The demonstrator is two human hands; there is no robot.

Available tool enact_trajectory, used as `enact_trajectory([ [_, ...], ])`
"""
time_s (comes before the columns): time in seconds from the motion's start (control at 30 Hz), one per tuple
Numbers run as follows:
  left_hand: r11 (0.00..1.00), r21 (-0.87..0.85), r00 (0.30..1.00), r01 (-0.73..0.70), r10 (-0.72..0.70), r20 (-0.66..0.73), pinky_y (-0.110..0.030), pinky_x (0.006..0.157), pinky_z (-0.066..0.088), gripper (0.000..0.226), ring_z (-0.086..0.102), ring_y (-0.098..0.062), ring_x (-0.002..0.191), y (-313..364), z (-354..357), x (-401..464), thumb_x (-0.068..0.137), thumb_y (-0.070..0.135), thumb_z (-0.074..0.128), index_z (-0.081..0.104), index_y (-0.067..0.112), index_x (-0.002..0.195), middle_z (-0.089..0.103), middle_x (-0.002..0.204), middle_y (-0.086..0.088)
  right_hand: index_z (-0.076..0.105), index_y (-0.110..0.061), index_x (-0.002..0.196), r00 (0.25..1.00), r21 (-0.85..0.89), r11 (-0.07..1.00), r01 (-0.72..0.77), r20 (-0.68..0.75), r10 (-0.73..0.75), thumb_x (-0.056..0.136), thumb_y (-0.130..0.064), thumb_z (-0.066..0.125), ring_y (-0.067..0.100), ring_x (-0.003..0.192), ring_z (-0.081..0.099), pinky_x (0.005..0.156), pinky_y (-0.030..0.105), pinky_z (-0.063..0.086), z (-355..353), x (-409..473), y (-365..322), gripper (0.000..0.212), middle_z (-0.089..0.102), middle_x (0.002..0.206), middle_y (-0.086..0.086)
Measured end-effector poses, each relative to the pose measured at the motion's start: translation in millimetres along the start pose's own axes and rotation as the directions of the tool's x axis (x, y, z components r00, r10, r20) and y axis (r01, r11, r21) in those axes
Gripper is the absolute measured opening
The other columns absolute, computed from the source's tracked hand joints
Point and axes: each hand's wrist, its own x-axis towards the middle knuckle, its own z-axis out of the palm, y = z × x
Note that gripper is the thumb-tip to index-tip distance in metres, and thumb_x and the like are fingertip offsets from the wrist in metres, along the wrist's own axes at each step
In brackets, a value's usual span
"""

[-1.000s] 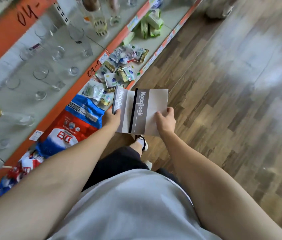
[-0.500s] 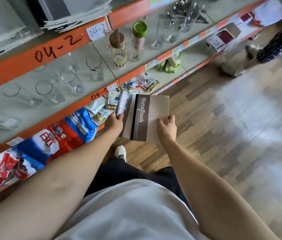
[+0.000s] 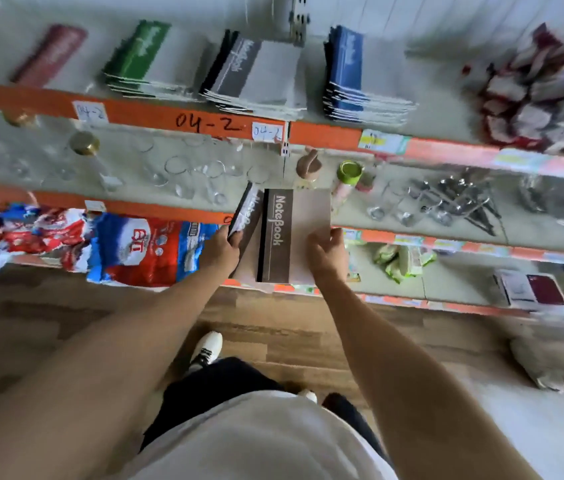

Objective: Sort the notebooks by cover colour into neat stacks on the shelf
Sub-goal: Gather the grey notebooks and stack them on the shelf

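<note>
Both arms reach forward: the left hand (image 3: 221, 244) grips a tilted grey notebook (image 3: 248, 212), the right hand (image 3: 326, 255) holds the flat brown notebook (image 3: 293, 233) by its edge.

— How do the person's arms lie?
— Both are bare and reach forward, away from the body, drawing closer together toward the hands.

— The left hand (image 3: 219, 249)?
— Its back faces the camera, and the fingers (image 3: 235, 237) curl round the near end of a tilted notebook (image 3: 245, 216), gripping it.

— And the right hand (image 3: 327, 256)?
— It holds the right side of a second notebook (image 3: 294, 233), which lies flatter. The thumb and fingers are bent at the cover's edge, knuckles raised.

— Do the hands touch?
— No, they sit level, apart.
</note>
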Motion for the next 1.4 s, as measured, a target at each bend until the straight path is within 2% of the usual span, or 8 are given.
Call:
enact_trajectory([
  [0.17,0.985,-0.169,0.977,-0.029,-0.008,-0.215,-0.039,0.084,0.038,0.033,0.056,-0.044,0.112,31,-21,-21,0.103,0.022,0.05,0.06,-0.002,0.122,0.062,0.118,-0.03,0.046,-0.016,0.097,0.974,0.038,0.978,0.203,0.091,-0.206,0.081,-0.035,0.05,0.026,0.075,0.053,0.064,0.03,0.035,-34,6,-54,0.025,0.059,0.085,0.007],
  [0.33,0.977,-0.198,0.939,-0.077,0.004,-0.344,-0.043,0.085,0.041,0.033,0.057,-0.045,0.107,75,-59,-24,0.102,0.026,0.05,0.061,-0.003,0.113,0.063,0.113,-0.031,0.049,-0.019,0.098,0.946,0.119,0.944,0.307,0.073,-0.317,0.088,-0.013,0.055,0.022,0.076,0.053,0.068,0.025,0.033,-53,15,-104,0.013,0.06,0.084,0.004],
  [0.47,0.971,-0.216,0.92,-0.104,0.012,-0.392,-0.042,0.085,0.045,0.032,0.059,-0.042,0.106,103,-89,-20,0.102,0.03,0.048,0.061,0.002,0.11,0.065,0.112,-0.025,0.052,-0.012,0.104,0.937,0.102,0.937,0.335,0.069,-0.342,0.088,-0.022,0.053,0.03,0.078,0.057,0.069,0.032,0.039,-56,21,-139,0.019,0.062,0.085,0.006],
  [0.67,0.963,-0.264,0.909,-0.059,-0.058,-0.413,-0.037,0.08,0.042,0.032,0.059,-0.039,0.105,128,-129,2,0.101,0.032,0.048,0.06,0.004,0.109,0.064,0.111,-0.022,0.053,-0.008,0.12,0.946,0.164,0.938,0.305,0.059,-0.318,0.09,-0.02,0.056,0.035,0.105,0.061,0.083,0.031,0.041,-53,43,-181,0.032,0.066,0.114,0.016],
  [0.83,0.957,-0.289,0.924,-0.038,-0.077,-0.374,-0.041,0.092,0.049,0.04,0.059,-0.038,0.111,148,-148,47,0.098,0.036,0.054,0.061,0.002,0.119,0.064,0.119,-0.02,0.052,-0.008,0.116,0.943,0.124,0.936,0.329,0.006,-0.332,0.09,-0.019,0.054,0.037,0.101,0.061,0.082,0.034,0.043,-46,65,-218,0.028,0.066,0.109,0.016],
  [0.97,0.983,-0.181,0.951,-0.03,-0.028,-0.309,-0.035,0.075,0.051,0.042,0.067,-0.033,0.093,172,-164,91,0.095,0.043,0.057,0.065,0.005,0.111,0.07,0.104,-0.015,0.053,-0.005,0.113,0.945,0.092,0.941,0.325,-0.06,-0.32,0.089,-0.018,0.054,0.036,0.099,0.061,0.079,0.035,0.043,-42,86,-242,0.027,0.066,0.107,0.017],
  [1.2,0.993,-0.054,0.962,-0.101,0.084,-0.261,-0.041,0.087,0.055,0.033,0.067,-0.03,0.097,200,-174,153,0.09,0.039,0.064,0.057,0.02,0.117,0.068,0.11,-0.008,0.056,-0.01,0.113,0.95,0.069,0.955,0.288,-0.144,-0.276,0.089,-0.016,0.054,0.034,0.103,0.062,0.077,0.027,0.038,-30,120,-268,0.025,0.068,0.11,0.012],
  [1.4,0.906,0.416,0.985,-0.078,0.135,-0.109,-0.028,0.063,0.039,0.038,0.066,-0.026,0.094,214,-181,184,0.085,0.029,0.058,0.053,0.016,0.121,0.063,0.1,-0.003,0.057,-0.012,0.103,0.954,0.035,0.965,0.261,-0.159,-0.253,0.084,-0.021,0.057,0.034,0.098,0.064,0.079,0.034,0.047,-9,139,-288,0.021,0.068,0.104,0.013],
])
